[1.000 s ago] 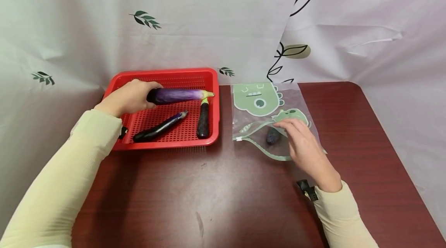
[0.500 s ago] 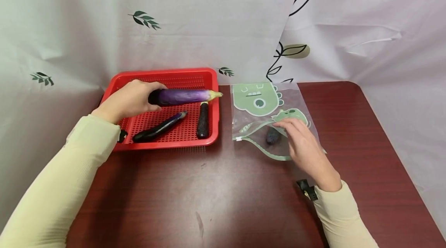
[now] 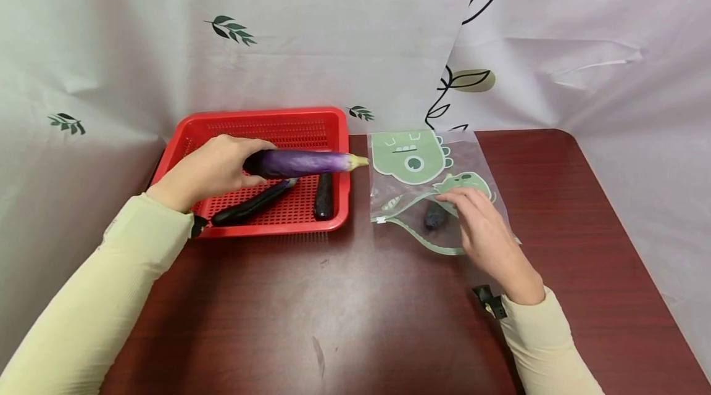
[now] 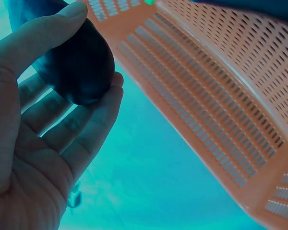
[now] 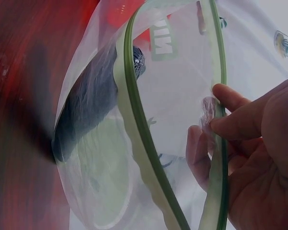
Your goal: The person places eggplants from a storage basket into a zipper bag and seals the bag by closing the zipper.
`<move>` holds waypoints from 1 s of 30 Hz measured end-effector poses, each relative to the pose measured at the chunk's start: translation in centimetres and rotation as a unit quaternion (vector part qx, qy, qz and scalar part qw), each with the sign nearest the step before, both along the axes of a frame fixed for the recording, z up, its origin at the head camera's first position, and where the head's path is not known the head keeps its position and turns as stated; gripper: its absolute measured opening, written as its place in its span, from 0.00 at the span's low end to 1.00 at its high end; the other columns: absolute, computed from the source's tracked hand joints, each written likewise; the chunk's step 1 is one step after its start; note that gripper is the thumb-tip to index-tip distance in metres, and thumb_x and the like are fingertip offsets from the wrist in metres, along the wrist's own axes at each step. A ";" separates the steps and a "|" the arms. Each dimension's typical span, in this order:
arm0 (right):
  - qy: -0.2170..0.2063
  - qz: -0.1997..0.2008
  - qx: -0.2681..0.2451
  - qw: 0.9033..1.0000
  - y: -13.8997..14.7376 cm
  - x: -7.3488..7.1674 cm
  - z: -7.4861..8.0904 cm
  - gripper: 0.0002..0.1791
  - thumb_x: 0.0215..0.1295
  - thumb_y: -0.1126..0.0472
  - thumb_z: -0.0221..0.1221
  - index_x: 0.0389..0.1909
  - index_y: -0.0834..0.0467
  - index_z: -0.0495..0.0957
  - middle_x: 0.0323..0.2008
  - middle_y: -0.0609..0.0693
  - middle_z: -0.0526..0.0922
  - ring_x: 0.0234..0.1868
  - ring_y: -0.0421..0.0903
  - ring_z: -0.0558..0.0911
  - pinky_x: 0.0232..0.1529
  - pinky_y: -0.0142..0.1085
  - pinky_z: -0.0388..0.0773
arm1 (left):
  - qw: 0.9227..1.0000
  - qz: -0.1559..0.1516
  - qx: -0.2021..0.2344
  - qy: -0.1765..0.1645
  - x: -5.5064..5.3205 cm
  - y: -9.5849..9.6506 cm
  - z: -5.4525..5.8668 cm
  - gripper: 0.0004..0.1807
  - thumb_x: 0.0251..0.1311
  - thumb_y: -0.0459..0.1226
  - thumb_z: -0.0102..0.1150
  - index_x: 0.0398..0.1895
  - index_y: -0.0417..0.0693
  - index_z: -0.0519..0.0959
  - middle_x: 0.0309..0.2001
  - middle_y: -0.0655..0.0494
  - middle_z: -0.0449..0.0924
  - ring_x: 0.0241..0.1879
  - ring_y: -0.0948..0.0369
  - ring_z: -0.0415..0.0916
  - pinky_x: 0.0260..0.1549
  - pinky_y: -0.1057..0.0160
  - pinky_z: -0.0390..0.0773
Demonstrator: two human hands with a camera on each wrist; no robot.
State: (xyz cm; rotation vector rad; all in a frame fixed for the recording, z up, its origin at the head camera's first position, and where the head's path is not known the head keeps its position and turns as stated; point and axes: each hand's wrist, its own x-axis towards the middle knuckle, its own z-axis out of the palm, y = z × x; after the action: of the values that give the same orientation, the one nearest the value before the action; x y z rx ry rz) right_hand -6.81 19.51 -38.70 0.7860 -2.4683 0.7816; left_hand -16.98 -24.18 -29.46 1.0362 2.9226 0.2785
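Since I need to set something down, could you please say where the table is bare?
Bare: the table in front of the red basket, between the sleeves; also its right end, beyond the plastic bag. Crowded: the strip between basket and bag, overhung by the eggplant.

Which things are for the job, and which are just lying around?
Probably the job:
left hand, holding the purple eggplant
right hand, pinching the zip bag
dark vegetable in the bag
red basket and two vegetables inside

Just around:
table
leafy cloth
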 end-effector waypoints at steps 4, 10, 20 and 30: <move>0.000 0.000 0.000 1.000 0.0 0.0 0.0 0.22 0.59 0.86 0.51 0.52 0.68 0.78 0.49 0.60 0.79 0.54 0.58 0.76 0.58 0.44 0.69 | 1.000 -0.016 0.005 0.011 0.5 0.8 0.1 0.27 0.47 0.35 0.79 0.53 0.42 0.82 0.44 0.49 0.86 0.39 0.54 0.83 0.45 0.50 0.82; -0.005 -0.002 0.002 1.000 0.0 0.0 0.1 0.22 0.59 0.85 0.52 0.52 0.68 0.78 0.49 0.60 0.79 0.54 0.58 0.76 0.58 0.44 0.69 | 1.000 -0.024 0.007 0.010 1.3 1.7 0.4 0.29 0.47 0.36 0.79 0.56 0.44 0.81 0.47 0.50 0.85 0.42 0.53 0.83 0.49 0.49 0.80; -0.004 -0.002 0.002 1.000 0.0 0.0 0.1 0.22 0.59 0.85 0.52 0.52 0.68 0.78 0.49 0.60 0.79 0.54 0.58 0.76 0.57 0.44 0.69 | 0.999 -0.031 0.008 0.009 2.8 3.1 0.3 0.30 0.50 0.36 0.76 0.59 0.42 0.79 0.51 0.48 0.83 0.48 0.51 0.82 0.52 0.49 0.79; -0.013 -0.009 0.006 1.000 0.0 0.2 0.2 0.22 0.59 0.85 0.53 0.52 0.67 0.78 0.50 0.59 0.78 0.54 0.57 0.76 0.56 0.44 0.71 | 0.998 -0.052 0.021 0.001 3.9 4.3 -0.2 0.29 0.51 0.36 0.77 0.58 0.41 0.79 0.52 0.45 0.83 0.51 0.50 0.82 0.53 0.47 0.79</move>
State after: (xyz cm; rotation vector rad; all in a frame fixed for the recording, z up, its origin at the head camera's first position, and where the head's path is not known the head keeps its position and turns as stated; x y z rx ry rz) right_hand -6.64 19.49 -38.50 0.7612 -2.5024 0.7764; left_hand -13.08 -19.87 -29.61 1.1895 2.8640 0.3359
